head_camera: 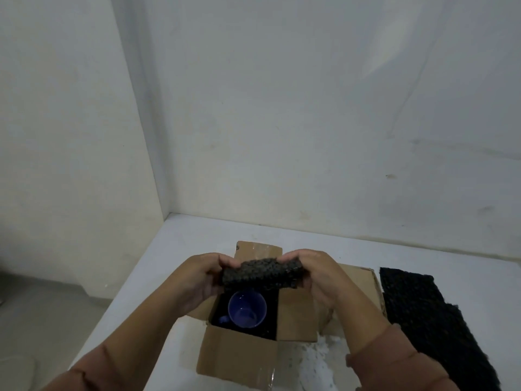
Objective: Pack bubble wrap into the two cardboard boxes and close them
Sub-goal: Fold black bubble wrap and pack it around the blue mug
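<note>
- Left hand and right hand each pinch an end of a dark bubble wrap piece, its long axis running left to right
- Open box with a blue mug sits directly below
- More wrap lies on the surface, nearer the right hand

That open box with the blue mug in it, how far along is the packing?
Early on. Done: the blue mug sits upright in the open cardboard box, with dark lining around it. In hand: the left hand and right hand hold a folded piece of dark bubble wrap above the mug. Left: pushing it in and closing the flaps. More wrap lies on the right; the second box isn't clearly seen.
</note>
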Motion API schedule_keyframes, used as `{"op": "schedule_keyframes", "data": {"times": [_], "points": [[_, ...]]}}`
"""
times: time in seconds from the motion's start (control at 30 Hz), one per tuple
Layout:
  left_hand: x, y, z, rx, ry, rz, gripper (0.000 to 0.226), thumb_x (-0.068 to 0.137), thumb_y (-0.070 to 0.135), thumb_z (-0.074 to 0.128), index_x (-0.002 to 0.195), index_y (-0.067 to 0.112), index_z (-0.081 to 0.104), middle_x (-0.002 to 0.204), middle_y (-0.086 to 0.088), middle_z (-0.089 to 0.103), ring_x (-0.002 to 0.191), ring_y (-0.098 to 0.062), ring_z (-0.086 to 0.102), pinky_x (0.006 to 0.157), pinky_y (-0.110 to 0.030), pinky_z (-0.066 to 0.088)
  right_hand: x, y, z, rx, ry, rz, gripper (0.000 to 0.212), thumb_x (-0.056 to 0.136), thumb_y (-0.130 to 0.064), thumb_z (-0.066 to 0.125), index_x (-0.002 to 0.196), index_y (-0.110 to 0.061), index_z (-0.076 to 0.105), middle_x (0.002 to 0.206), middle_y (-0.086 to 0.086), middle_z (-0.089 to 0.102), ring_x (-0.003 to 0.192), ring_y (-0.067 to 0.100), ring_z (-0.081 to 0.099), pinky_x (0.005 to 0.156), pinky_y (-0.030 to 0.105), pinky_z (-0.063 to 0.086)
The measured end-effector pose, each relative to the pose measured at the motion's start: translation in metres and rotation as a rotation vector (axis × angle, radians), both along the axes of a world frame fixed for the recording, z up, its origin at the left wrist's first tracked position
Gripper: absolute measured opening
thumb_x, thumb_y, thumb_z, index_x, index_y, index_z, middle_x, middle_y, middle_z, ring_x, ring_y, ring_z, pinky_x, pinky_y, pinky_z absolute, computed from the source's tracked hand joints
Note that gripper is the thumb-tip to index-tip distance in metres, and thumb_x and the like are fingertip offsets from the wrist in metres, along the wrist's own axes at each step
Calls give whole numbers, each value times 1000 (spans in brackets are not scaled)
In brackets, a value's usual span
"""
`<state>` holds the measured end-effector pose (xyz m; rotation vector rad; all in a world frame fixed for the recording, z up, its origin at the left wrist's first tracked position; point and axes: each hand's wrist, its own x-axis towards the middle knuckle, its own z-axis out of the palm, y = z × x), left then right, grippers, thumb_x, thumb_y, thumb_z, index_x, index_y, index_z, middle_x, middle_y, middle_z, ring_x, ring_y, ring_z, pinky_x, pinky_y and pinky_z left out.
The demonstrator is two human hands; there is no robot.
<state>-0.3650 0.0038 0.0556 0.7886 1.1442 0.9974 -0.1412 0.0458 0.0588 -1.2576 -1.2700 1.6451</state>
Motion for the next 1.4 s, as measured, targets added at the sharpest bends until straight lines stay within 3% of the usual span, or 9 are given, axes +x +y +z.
{"op": "schedule_keyframes", "data": {"times": [0.1, 0.17, 0.37, 0.47, 0.6, 0.8, 1.03, 1.2, 1.4], "points": [[-4, -4, -2, 18, 194, 0, 21, 87, 18, 60, 94, 0, 68, 96, -5, 68, 93, -21, 63, 73, -24, 53, -9, 9, 4, -21, -31, 62, 22, 82, -9, 57, 67, -8, 73, 81, 9, 67, 82, 24, 63, 71, 32, 53], [-4, -6, -8, 81, 528, -34, 11, 84, 20, 68, 88, 9, 69, 90, -1, 69, 87, -17, 64, 67, -18, 50, -17, 13, 3, 136, -332, 199, 6, 79, -18, 68, 79, -14, 71, 86, 0, 67, 86, 17, 62, 75, 25, 51], [4, -12, -39, 276, 1109, 22, 28, 78, 10, 66, 65, 26, 46, 89, 7, 48, 73, -1, 46, 56, -11, 34, -53, 15, -15, 601, -834, 466, 38, 81, -1, 50, 115, -16, 56, 115, 3, 54, 99, 12, 45, 71, 17, 37], [10, -19, -56, 397, 1204, 65, 15, 82, 7, 59, 75, 20, 57, 88, 6, 45, 76, -10, 46, 57, -11, 35, -66, 15, -37, 647, -916, 426, 18, 81, -2, 45, 87, -18, 48, 101, 3, 49, 89, 18, 44, 70, 27, 33], [12, -26, -71, 479, 1312, -5, 15, 87, 5, 57, 96, 5, 69, 97, 2, 48, 77, -13, 46, 62, -12, 37, -72, 15, -63, 667, -925, 395, 14, 82, -1, 42, 89, -11, 49, 94, 7, 46, 83, 24, 45, 68, 31, 34], [10, -23, -86, 539, 1488, -224, 21, 71, 18, 57, 54, 27, 65, 65, 12, 60, 49, -3, 55, 45, -9, 39, -73, 13, -83, 882, -961, 521, 27, 74, 4, 38, 94, 0, 56, 95, 20, 55, 79, 34, 55, 62, 36, 37], [25, -23, -78, 371, 1543, -188, 28, 96, 18, 38, 124, 22, 42, 109, 3, 61, 90, -13, 56, 77, -21, 40, -71, 9, -85, 947, -1008, 566, 29, 92, -15, 45, 120, -13, 52, 121, 11, 53, 101, 30, 58, 79, 36, 50], [31, -16, -70, 231, 1893, -418, 21, 94, 18, 38, 110, 20, 51, 102, -1, 64, 94, -22, 56, 82, -34, 36, -73, 14, -89, 959, -1073, 660, 25, 90, -10, 47, 110, -4, 61, 108, 19, 57, 98, 35, 56, 73, 35, 43], [36, -10, -59, 192, 1937, -481, 19, 92, 18, 40, 103, 20, 56, 101, 1, 66, 99, -21, 53, 89, -38, 32, -78, 13, -94, 948, -1108, 691, 30, 94, -11, 38, 116, -8, 57, 122, 13, 54, 107, 31, 48, 90, 38, 41]]}}
